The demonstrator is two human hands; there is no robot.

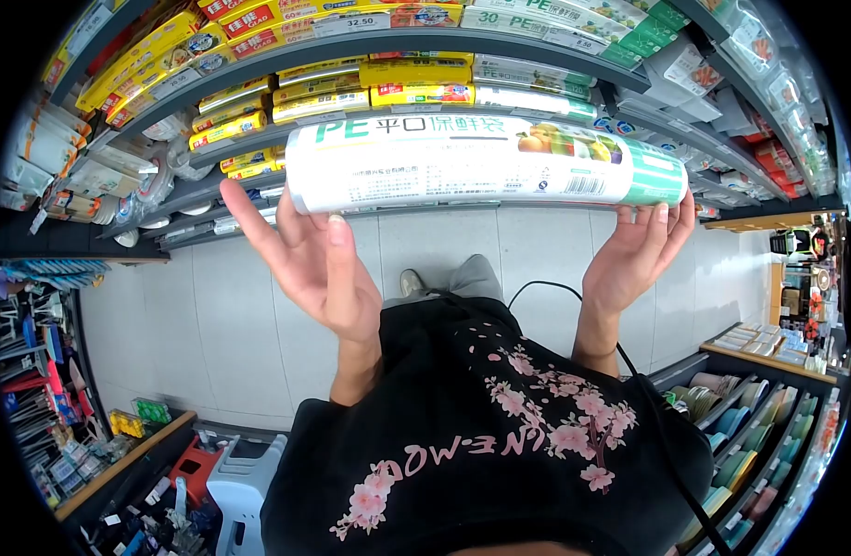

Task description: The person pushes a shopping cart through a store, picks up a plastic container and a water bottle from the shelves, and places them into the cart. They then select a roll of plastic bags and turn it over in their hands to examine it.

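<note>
A long white roll (463, 167) with a green right end, a fruit picture and the letters PE is held level between my two hands. My left hand (319, 264) supports its left end from below, thumb on the near side and other fingers spread. At the green end, my right hand (634, 250) has its fingers curled up against the roll's underside. Behind the roll, yellow packages (416, 72) and white-green boxes (537, 79) lie on the shelves.
Grey shelf edges (286, 56) curve across the top. Tiled floor (231, 324) lies below, with my shoes on it. A blue-grey plastic stool (245, 482) stands lower left. Dish racks (741, 454) are lower right. A black cable (648, 408) hangs by my right arm.
</note>
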